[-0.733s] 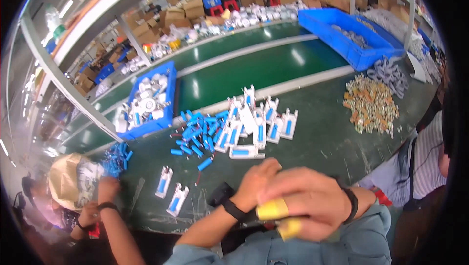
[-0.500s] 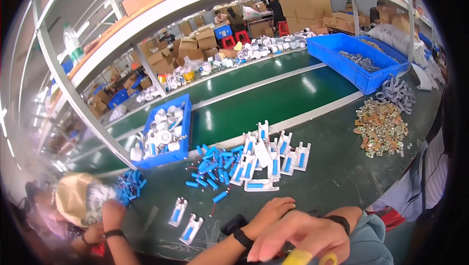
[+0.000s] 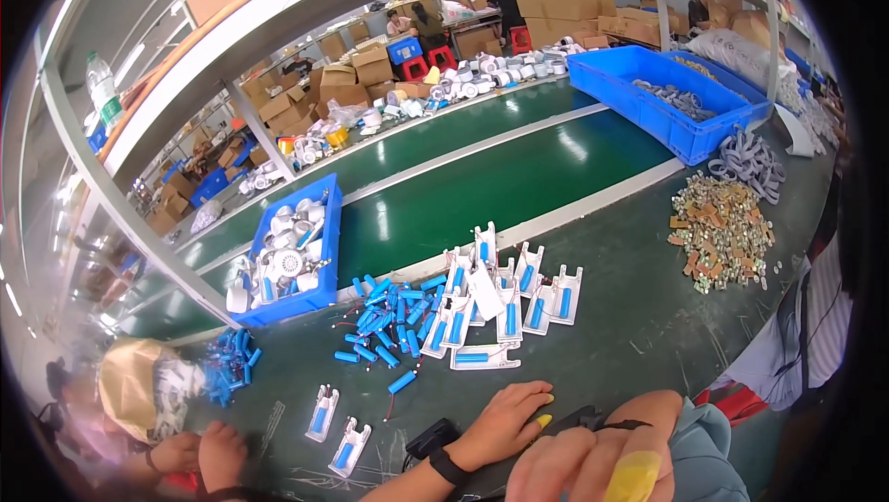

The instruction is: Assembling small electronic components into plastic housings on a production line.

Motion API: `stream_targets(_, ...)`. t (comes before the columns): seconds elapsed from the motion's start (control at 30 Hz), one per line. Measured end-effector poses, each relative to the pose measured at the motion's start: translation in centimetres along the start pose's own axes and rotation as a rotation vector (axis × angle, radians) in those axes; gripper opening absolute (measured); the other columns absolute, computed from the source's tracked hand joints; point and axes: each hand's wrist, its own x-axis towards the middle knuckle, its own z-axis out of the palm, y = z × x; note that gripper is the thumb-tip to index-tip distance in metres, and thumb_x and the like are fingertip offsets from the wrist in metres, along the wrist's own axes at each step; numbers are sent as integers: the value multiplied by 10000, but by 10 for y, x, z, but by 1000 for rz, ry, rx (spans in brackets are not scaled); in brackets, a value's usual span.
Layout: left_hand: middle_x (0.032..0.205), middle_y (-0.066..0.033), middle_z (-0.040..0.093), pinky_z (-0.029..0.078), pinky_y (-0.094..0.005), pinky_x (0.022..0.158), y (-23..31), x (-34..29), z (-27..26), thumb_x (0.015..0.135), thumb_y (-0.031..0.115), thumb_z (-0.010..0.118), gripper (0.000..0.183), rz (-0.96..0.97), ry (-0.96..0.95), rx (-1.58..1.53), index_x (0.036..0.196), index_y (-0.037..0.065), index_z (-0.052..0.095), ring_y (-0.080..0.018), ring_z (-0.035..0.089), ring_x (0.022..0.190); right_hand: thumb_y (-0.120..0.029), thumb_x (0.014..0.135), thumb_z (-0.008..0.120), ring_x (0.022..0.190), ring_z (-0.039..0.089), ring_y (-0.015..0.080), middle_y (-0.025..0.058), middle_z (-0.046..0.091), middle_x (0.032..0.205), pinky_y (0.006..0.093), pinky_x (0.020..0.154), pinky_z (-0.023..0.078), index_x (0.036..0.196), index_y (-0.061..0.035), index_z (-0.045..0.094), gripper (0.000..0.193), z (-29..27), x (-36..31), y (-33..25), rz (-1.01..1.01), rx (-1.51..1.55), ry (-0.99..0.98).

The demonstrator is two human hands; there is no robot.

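Observation:
My left hand point(image 3: 505, 423), with a black wristband, rests on the dark green table. Its fingers are apart, with yellow covers on two tips, and nothing shows in them. Close to the camera, my right hand point(image 3: 602, 465) has its fingers curled downward, one wrapped in yellow; whatever they hold is hidden. A black object point(image 3: 431, 439) lies beside my left wrist. Ahead is a group of white plastic housings point(image 3: 507, 317) with blue cylindrical cells in them, next to a pile of loose wired blue cells point(image 3: 394, 317). Two more filled housings point(image 3: 322, 412) lie to the left.
A blue bin point(image 3: 324, 275) of white round parts stands at left. Another blue bin point(image 3: 681, 136) holds grey parts at far right, near grey straps point(image 3: 748, 164) and a heap of small metal-and-orange pieces point(image 3: 720, 233). A co-worker's hands point(image 3: 222, 456) are at lower left.
My right hand has drawn lower and its fingers have curled in. My left hand has shifted slightly, its thumb now showing. The co-worker's hands have moved down from the paper bag. The view has tilted a little.

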Motion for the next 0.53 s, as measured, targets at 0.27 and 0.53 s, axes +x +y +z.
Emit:
stream_targets(0.27, 1405, -137, 563, 438, -431, 1068, -5, -2, 4, 896, 102, 676, 401, 20, -36, 70, 1282, 17, 608, -338, 537, 1270, -202, 908, 638, 758, 625, 241, 122, 743, 854, 346, 688, 466, 994, 51, 707, 276, 23, 6, 52, -945, 350, 119)
stream_targets(0.53, 1444, -207, 552, 451, -576, 1026, -31, -8, 45, 1024, 534, 505, 643, -45, 264, -235, 1398, 12, 538, -374, 586, 1216, -95, 971, 649, 946, 596, 158, 111, 645, 1105, 280, 803, 457, 1445, 9, 422, 535, 8, -21, 7, 102, 81, 274)
